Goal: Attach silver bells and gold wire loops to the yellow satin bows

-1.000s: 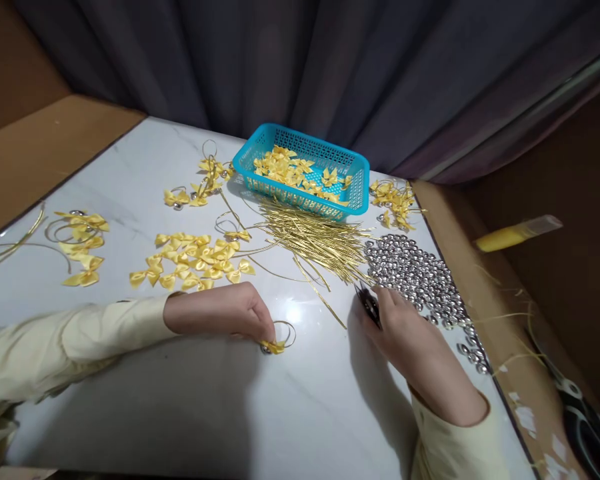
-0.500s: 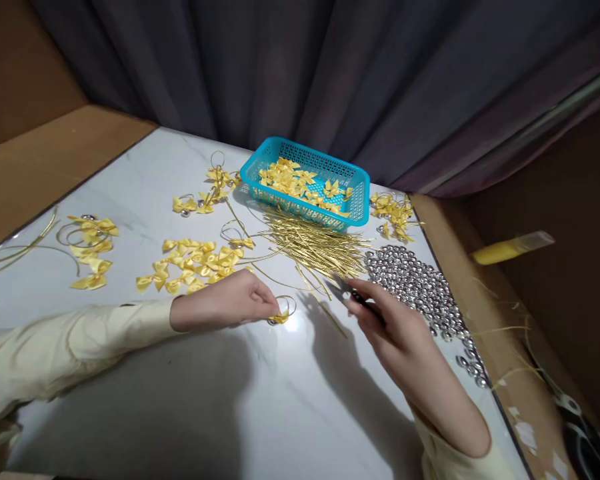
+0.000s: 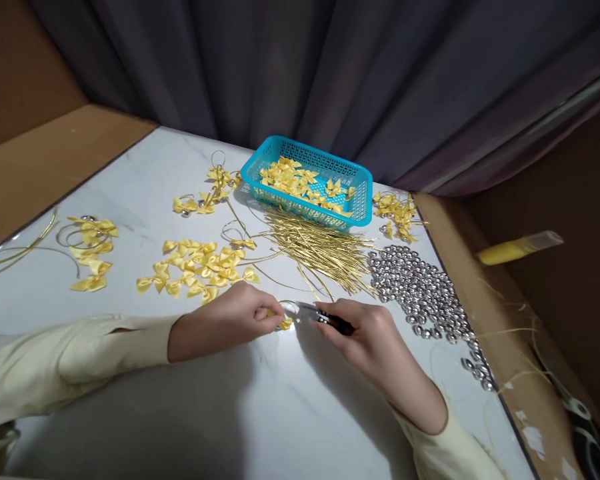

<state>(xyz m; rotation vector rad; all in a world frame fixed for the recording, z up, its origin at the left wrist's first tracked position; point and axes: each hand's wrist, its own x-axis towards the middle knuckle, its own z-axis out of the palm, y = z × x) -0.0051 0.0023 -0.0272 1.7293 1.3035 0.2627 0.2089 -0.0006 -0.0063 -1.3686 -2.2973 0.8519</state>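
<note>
My left hand point(image 3: 233, 310) is closed in a pinch on a yellow ribbon bow point(image 3: 285, 323) just above the white tabletop. A thin gold cord loop point(image 3: 289, 304) stands up from that bow. From the right, my right hand point(image 3: 365, 333) grips a small black-handled tool point(image 3: 336, 323) with a narrow metal blade. Its tip lies beside the loop; whether they touch I cannot tell. Several loose yellow bows point(image 3: 195, 263) lie beyond my left hand. A heap of gold cords point(image 3: 325, 257) is spread behind my right hand.
A blue basket point(image 3: 367, 193) with yellow bows stands at the back. Small silver bells or beads point(image 3: 415, 287) form a pile at right. Looped bows sit in clusters at left point(image 3: 93, 250), back point(image 3: 220, 180) and right point(image 3: 395, 210). Scissors point(image 3: 583, 420) rest beyond the table's right edge.
My right hand has moved left and slightly down, bringing the tool's blade to the cord loop. My left hand still pinches the bow, with its wrist a little lower.
</note>
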